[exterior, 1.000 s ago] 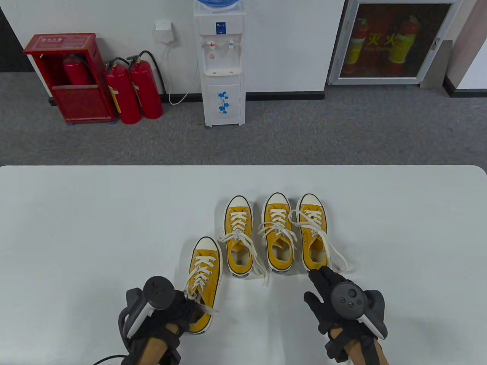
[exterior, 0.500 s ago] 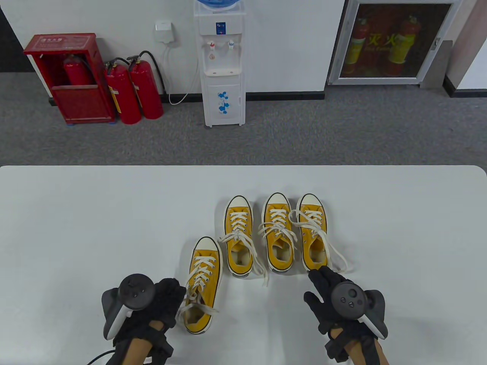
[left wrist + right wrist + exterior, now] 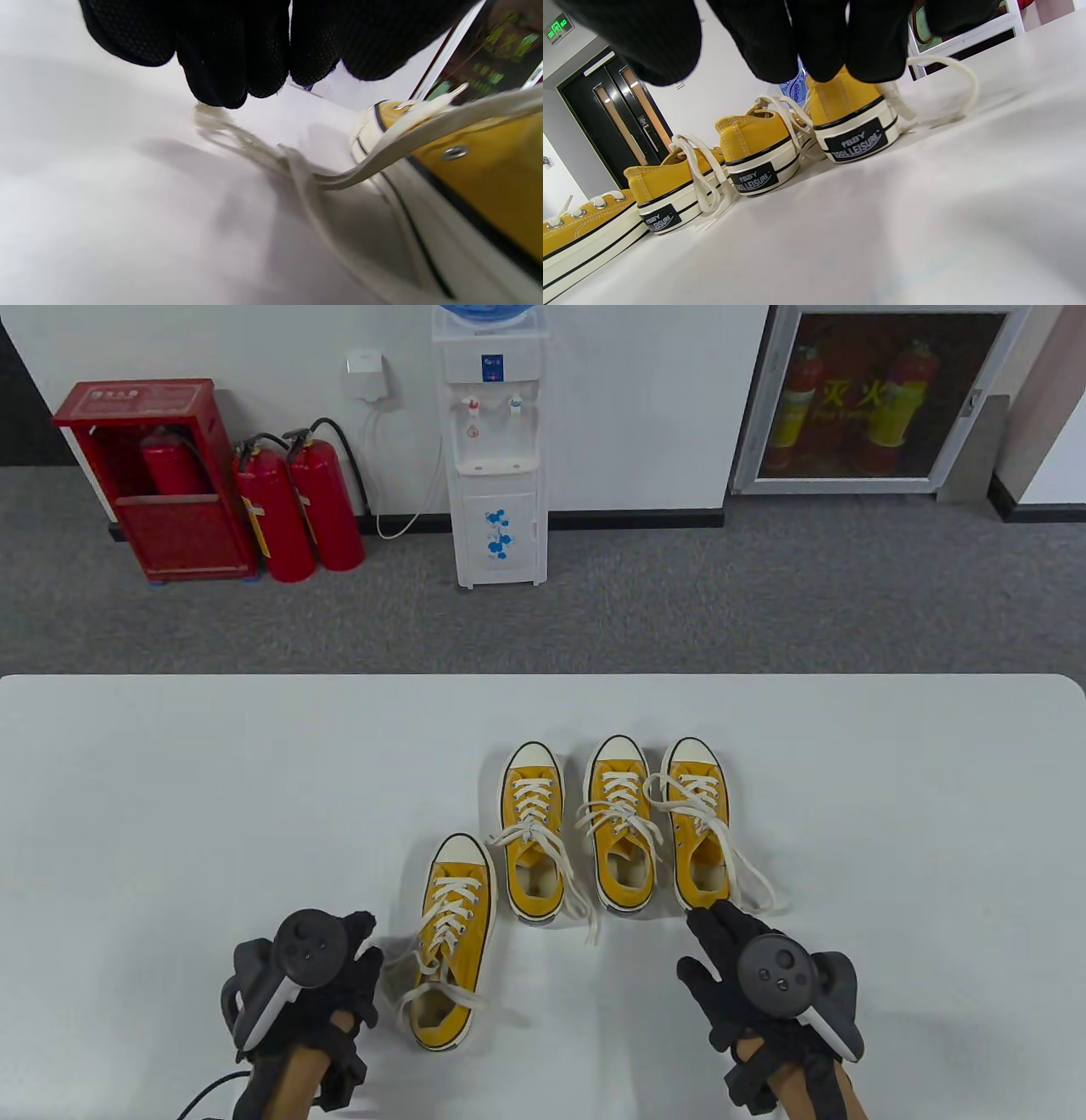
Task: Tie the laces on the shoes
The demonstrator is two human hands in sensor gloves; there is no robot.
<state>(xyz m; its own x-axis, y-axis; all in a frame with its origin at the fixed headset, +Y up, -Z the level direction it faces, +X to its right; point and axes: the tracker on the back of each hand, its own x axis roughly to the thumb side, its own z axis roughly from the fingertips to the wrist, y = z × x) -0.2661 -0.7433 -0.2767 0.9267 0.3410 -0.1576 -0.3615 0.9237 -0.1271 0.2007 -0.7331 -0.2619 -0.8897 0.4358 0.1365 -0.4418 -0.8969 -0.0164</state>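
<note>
White counter point(image 3: 170, 814): left hand point(image 3: 339, 976) pinches the lace point(image 3: 392, 976) of the near shoe point(image 3: 450, 942) beside it; right hand point(image 3: 738, 959) flat, fingers relaxed.

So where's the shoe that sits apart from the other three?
In the table view, the lone shoe lies nearest the person, left of the row of three shoes and just right of the left hand.
</note>
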